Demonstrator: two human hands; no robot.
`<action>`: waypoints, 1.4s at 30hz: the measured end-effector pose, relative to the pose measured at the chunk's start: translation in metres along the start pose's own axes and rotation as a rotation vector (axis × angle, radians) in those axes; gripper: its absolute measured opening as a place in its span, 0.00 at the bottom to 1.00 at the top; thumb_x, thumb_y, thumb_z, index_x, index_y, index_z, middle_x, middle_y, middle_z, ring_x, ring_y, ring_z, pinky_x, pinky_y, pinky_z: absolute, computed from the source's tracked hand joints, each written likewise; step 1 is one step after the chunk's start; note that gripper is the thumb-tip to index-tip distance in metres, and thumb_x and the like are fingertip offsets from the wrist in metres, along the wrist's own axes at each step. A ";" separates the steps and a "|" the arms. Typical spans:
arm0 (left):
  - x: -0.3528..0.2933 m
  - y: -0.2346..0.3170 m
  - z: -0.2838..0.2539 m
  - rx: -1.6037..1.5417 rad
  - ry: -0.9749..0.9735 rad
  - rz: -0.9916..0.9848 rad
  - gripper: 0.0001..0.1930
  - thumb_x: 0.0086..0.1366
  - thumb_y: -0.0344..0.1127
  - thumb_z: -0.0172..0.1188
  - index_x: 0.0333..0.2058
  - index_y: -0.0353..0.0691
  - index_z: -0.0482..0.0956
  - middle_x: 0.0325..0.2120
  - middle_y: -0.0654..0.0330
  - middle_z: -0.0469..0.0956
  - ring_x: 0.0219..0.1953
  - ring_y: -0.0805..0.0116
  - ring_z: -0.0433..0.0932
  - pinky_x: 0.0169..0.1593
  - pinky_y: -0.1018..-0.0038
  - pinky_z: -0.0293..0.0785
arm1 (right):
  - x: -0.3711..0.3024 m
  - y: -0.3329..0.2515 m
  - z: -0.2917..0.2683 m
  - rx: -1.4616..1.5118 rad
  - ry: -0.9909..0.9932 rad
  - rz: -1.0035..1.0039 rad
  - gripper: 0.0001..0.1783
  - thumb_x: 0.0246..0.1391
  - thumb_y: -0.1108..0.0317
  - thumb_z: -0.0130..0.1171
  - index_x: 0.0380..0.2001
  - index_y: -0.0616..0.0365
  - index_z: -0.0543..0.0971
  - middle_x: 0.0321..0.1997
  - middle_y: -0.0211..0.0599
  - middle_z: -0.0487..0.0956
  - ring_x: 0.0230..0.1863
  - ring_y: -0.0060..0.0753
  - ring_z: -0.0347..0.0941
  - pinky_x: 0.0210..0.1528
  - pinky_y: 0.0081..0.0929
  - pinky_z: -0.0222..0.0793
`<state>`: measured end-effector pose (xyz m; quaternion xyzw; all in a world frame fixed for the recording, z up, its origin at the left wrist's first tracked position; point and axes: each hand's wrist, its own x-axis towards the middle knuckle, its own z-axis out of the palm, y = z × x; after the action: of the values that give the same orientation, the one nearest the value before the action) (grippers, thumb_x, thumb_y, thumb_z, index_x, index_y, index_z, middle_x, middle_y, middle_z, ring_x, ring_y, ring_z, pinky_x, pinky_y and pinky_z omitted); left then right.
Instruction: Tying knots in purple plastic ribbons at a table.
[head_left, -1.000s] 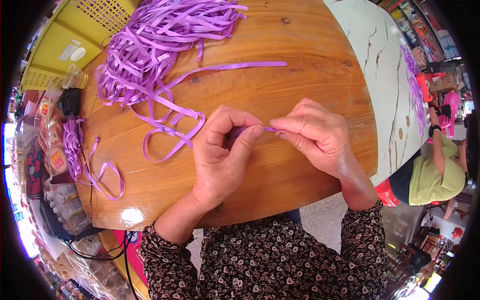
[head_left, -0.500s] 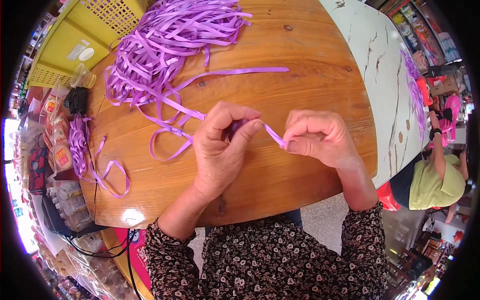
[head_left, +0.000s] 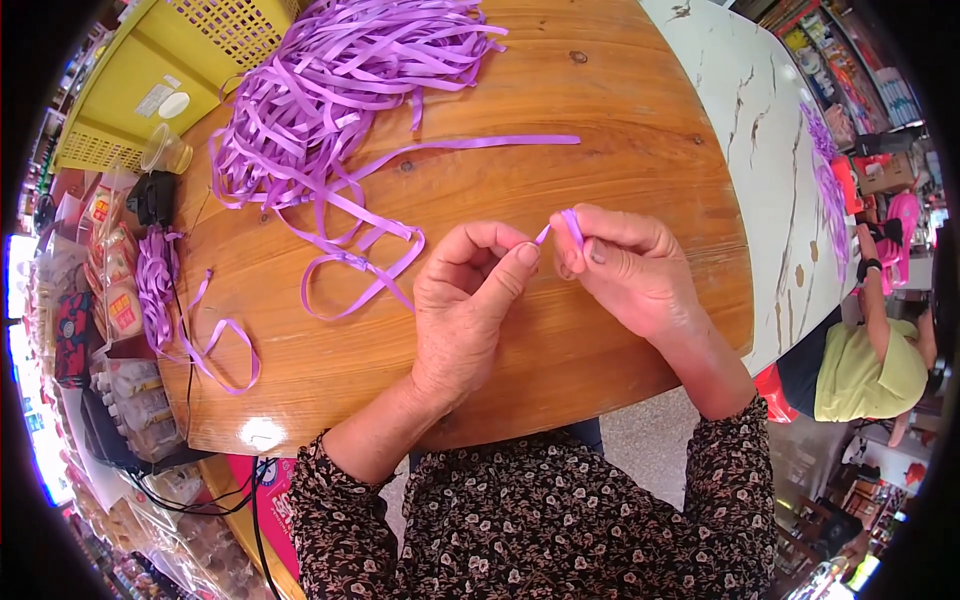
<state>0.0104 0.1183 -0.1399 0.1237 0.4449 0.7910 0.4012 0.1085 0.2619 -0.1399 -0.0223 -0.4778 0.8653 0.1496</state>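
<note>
From where I stand, the ribbon (head_left: 543,236) is up between the two hands, above the table (head_left: 620,370). The left hand (head_left: 462,305) pinches it between thumb and forefinger, and a short bit pokes out past those fingertips, slanting up and to the right, toward the other hand. The right hand (head_left: 635,275) is closed on ribbon too: a band of it lies across the forefinger, running roughly away from the person, with the thumb bent in just beside it. The fingertips of the two hands are near each other but apart, and I cannot tell how the ribbon joins up behind the right fingers. Off to the left, a loop (head_left: 335,312) lies on the wood, nearer the left hand, one strand passing out of sight behind it. The pile (head_left: 310,100) sits farther off, beyond the loop.
</note>
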 end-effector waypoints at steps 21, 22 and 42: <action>0.003 -0.012 0.006 0.306 -0.029 0.245 0.05 0.59 0.22 0.59 0.35 0.34 0.79 0.31 0.67 0.73 0.33 0.82 0.68 0.38 0.85 0.66 | 0.002 -0.004 0.006 -1.405 -0.004 -0.620 0.21 0.41 0.80 0.63 0.43 0.55 0.79 0.27 0.30 0.75 0.28 0.30 0.69 0.32 0.27 0.62; 0.003 -0.011 0.005 0.301 -0.027 0.209 0.05 0.60 0.22 0.59 0.35 0.33 0.78 0.31 0.67 0.74 0.33 0.82 0.69 0.38 0.85 0.67 | 0.001 -0.003 0.007 -1.422 0.002 -0.638 0.22 0.42 0.79 0.62 0.44 0.53 0.78 0.27 0.29 0.75 0.29 0.31 0.69 0.33 0.30 0.60; -0.001 0.005 0.000 0.096 -0.058 -0.084 0.04 0.62 0.26 0.57 0.35 0.33 0.77 0.32 0.66 0.77 0.35 0.82 0.71 0.40 0.86 0.65 | 0.004 -0.012 0.006 -0.946 0.003 -0.240 0.13 0.46 0.85 0.58 0.38 0.64 0.78 0.34 0.35 0.78 0.34 0.26 0.73 0.38 0.22 0.70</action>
<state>0.0084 0.1163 -0.1363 0.1468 0.4752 0.7474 0.4404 0.1068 0.2640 -0.1263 -0.0337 -0.8177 0.5299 0.2224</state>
